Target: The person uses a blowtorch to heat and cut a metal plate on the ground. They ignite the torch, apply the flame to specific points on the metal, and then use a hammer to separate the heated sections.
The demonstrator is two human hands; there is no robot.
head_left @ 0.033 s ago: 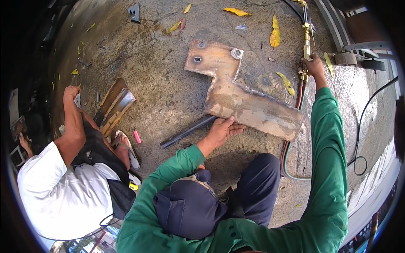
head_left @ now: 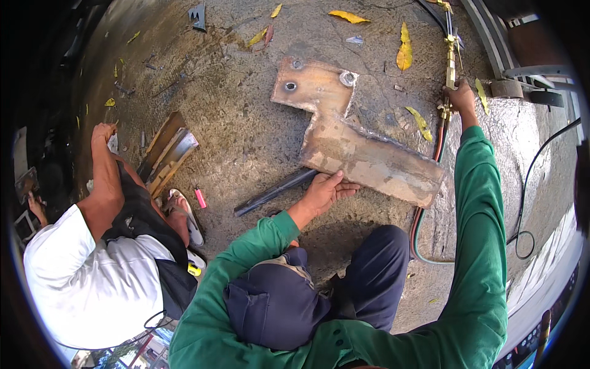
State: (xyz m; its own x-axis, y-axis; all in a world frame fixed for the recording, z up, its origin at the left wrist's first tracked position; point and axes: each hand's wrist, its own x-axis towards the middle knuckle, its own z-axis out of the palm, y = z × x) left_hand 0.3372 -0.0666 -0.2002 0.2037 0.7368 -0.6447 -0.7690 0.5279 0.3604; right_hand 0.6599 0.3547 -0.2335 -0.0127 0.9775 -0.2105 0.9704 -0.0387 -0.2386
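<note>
A rusty, brown steel plate [head_left: 375, 157], stepped in outline with several holes at its far left part, stretches across the middle. My left hand [head_left: 322, 193] grips its near edge, thumb on top and fingers partly beneath. Under that same edge, a dark bar or pipe [head_left: 275, 192] slants out to the left. Off to the right, my right hand [head_left: 461, 97] is wrapped round the brass cutting torch [head_left: 450, 72], which lies lengthwise, pointing away from me. Red and green hoses [head_left: 418, 224] run back from its near end.
At left a person in a white shirt [head_left: 92, 286] sits beside curved metal pieces [head_left: 167, 157]. A pink lighter [head_left: 200, 198] lies near their sandal. Yellow leaves [head_left: 404, 48] dot the concrete. A wheeled metal frame [head_left: 507, 86] stands far right, near a black cable [head_left: 522, 203].
</note>
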